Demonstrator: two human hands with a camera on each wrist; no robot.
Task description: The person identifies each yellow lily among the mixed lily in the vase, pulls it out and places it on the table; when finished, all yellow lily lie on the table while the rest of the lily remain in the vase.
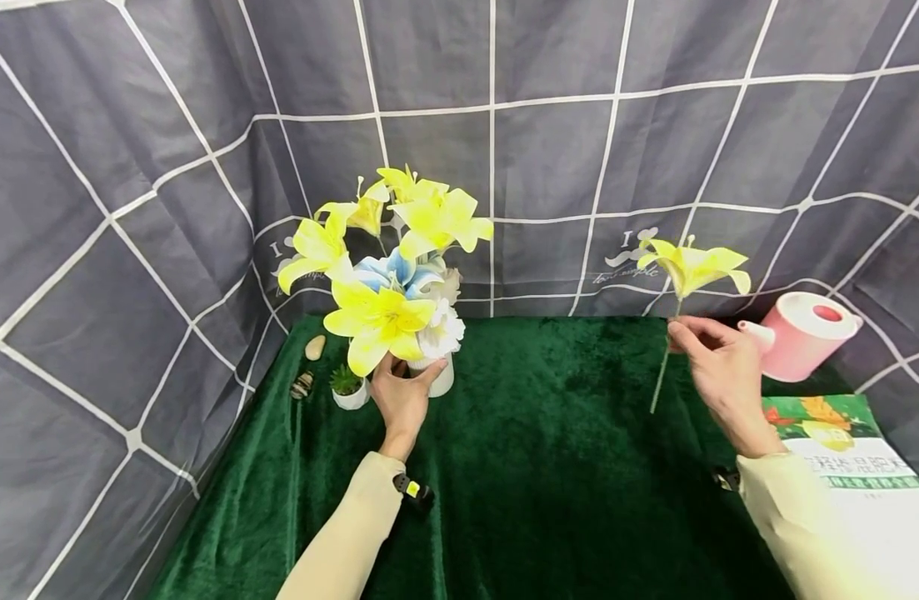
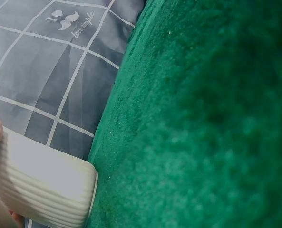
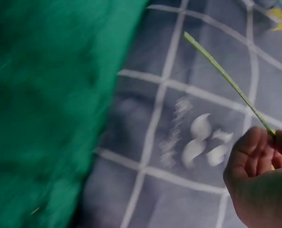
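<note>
A white ribbed vase (image 2: pixel 45 178) stands at the left of the table, filled with yellow lilies (image 1: pixel 384 321), blue flowers (image 1: pixel 393 271) and white blooms (image 1: pixel 440 329). My left hand (image 1: pixel 401 404) grips this vase just below the blossoms, thumb on its right side. Over on the right, my right hand (image 1: pixel 717 371) pinches the green stem (image 3: pixel 226 78) of a single yellow lily (image 1: pixel 687 268) between thumb and fingers. The lily is held upright above the cloth, its blossom over the hand and the lower stem hanging free. Flowers hide the vase's mouth.
A pink watering can (image 1: pixel 800 342) stands right of my right hand, behind a printed packet (image 1: pixel 841 450). Left of the vase are a small potted succulent (image 1: pixel 349 387), a pale stone (image 1: pixel 315 347) and a striped one (image 1: pixel 302 385). Green velvet (image 1: pixel 549 467) covers the table before a checked curtain (image 1: pixel 549 167).
</note>
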